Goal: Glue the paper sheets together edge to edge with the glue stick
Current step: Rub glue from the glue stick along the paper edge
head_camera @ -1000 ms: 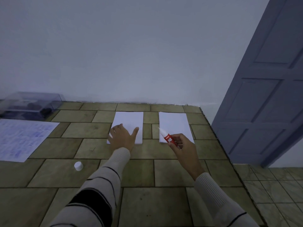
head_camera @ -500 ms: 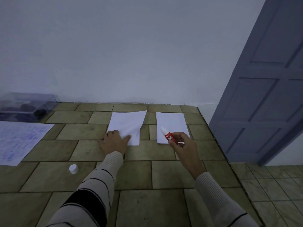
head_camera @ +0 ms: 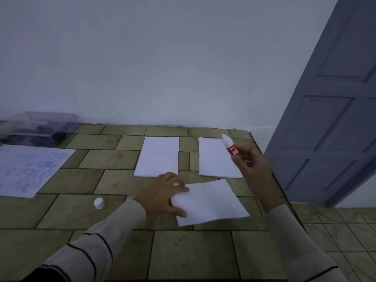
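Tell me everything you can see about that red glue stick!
The glue stick is a small plastic-looking tube with a red label, white lettering and a rounded white tip. The right hand pinches its lower end, holding it in the air, tilted, tip up and leftward, in front of the right paper sheet. Nothing else touches it.

Matt white paper sheets [head_camera: 209,202]; glossy plastic glue stick [head_camera: 232,148]; smooth tiled top [head_camera: 193,255]; ribbed knit sleeve [head_camera: 284,231].
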